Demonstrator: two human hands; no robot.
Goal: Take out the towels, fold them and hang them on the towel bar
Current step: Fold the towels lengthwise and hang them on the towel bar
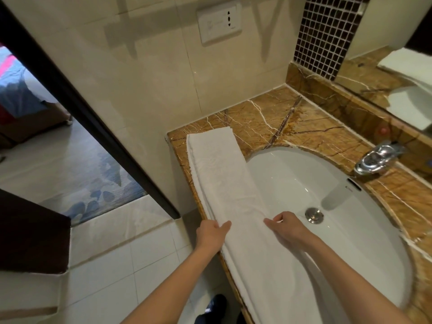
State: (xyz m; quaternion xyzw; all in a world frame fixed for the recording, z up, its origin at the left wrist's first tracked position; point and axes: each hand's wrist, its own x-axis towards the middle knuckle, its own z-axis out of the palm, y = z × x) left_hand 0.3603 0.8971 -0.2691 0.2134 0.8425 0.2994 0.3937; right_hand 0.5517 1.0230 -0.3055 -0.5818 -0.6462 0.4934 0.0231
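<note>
A long white towel, folded into a narrow strip, lies along the left edge of the brown marble counter and partly over the white sink. My left hand pinches the strip's left edge near its middle. My right hand pinches the right edge across from it, over the basin. The near end of the towel runs out of view at the bottom. No towel bar is in view.
A chrome tap stands at the sink's right, with a drain plug in the basin. A mirror reflects the towel. A wall socket sits above the counter. A dark door frame opens left onto a carpeted room.
</note>
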